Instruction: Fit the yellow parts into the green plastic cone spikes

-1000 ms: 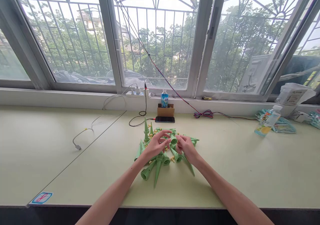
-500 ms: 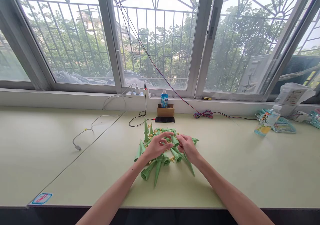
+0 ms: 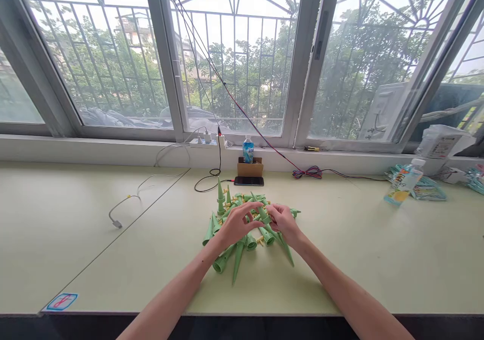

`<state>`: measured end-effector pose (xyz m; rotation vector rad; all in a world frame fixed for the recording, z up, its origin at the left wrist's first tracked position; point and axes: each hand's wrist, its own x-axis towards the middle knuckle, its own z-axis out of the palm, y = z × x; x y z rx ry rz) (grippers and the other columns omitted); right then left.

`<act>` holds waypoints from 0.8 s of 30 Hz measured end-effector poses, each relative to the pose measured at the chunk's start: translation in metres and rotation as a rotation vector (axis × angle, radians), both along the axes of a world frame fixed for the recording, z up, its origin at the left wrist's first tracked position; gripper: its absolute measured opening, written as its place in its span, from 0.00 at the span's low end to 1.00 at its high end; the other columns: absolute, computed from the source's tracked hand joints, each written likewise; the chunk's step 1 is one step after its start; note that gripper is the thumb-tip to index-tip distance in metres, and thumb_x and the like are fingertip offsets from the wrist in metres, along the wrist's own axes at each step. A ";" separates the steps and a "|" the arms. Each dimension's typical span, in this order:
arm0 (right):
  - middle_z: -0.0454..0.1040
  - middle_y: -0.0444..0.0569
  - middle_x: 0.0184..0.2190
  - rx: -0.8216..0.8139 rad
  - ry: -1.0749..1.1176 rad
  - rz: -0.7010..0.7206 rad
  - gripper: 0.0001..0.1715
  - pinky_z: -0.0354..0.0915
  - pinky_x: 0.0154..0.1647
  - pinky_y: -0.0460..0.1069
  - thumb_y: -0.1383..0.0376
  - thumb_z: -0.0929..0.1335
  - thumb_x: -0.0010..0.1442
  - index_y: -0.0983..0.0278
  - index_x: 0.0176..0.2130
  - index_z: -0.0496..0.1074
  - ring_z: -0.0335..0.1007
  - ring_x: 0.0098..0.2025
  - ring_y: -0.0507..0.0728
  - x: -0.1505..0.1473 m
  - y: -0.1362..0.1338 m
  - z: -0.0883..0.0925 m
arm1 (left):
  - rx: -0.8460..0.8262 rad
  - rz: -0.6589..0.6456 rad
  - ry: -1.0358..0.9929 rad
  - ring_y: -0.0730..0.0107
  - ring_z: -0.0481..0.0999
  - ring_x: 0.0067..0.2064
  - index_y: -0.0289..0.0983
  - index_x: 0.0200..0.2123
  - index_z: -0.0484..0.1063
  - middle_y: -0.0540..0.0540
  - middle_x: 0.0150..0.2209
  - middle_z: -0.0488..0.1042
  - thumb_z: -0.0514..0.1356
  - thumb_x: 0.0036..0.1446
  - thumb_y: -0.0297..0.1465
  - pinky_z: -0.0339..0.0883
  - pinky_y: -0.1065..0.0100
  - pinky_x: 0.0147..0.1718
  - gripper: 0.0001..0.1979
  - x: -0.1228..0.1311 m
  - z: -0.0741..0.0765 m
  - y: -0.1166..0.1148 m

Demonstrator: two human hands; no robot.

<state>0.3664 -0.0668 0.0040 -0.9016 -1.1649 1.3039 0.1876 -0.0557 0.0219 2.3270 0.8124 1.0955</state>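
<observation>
Over a pile of green plastic watering spikes [image 3: 238, 259], my left hand [image 3: 239, 223] curls its fingers and thumb around one green spike [image 3: 263, 214]. That spike is tilted, its point up and to the left, its wide collar down near my thumb. From the other side, my right hand [image 3: 283, 221] is closed in a pinch against the same spike. Whatever small part sits between those fingertips is hidden. Small yellow valves [image 3: 260, 240] stick out of several spikes in the pile. One spike [image 3: 221, 199] stands upright at the back left.
Behind the pile lie a black phone [image 3: 248, 181] and a small cardboard box [image 3: 250, 167] with a blue bottle [image 3: 248, 149]. A white cable [image 3: 130, 197] is on the left. Coiled wires [image 3: 308, 172] and a drink bottle [image 3: 404, 183] are on the right.
The held spike has turned a little between my hands, and its point shows more clearly above my left fingers. Both hands stay in nearly the same place.
</observation>
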 end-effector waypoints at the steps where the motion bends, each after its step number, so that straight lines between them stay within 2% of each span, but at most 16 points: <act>1: 0.46 0.34 0.15 -0.005 -0.007 -0.003 0.24 0.37 0.15 0.44 0.54 0.69 0.54 0.62 0.21 0.53 0.39 0.14 0.44 0.000 0.000 0.000 | 0.013 0.001 0.009 0.74 0.73 0.31 0.45 0.53 0.69 0.45 0.46 0.74 0.64 0.54 0.41 0.71 0.72 0.28 0.23 0.000 0.000 0.000; 14: 0.48 0.34 0.13 -0.013 -0.034 -0.027 0.23 0.38 0.15 0.43 0.55 0.69 0.53 0.62 0.20 0.54 0.41 0.13 0.44 -0.002 -0.003 0.002 | 0.034 0.009 0.045 0.72 0.73 0.31 0.44 0.53 0.69 0.45 0.44 0.75 0.63 0.55 0.43 0.70 0.71 0.28 0.24 0.000 0.003 -0.002; 24: 0.50 0.34 0.12 -0.007 -0.068 -0.017 0.22 0.39 0.16 0.44 0.54 0.68 0.53 0.62 0.21 0.55 0.41 0.14 0.45 -0.002 -0.005 0.004 | 0.077 -0.009 0.063 0.73 0.73 0.31 0.44 0.54 0.68 0.45 0.43 0.73 0.62 0.57 0.41 0.70 0.72 0.29 0.23 0.001 0.002 -0.002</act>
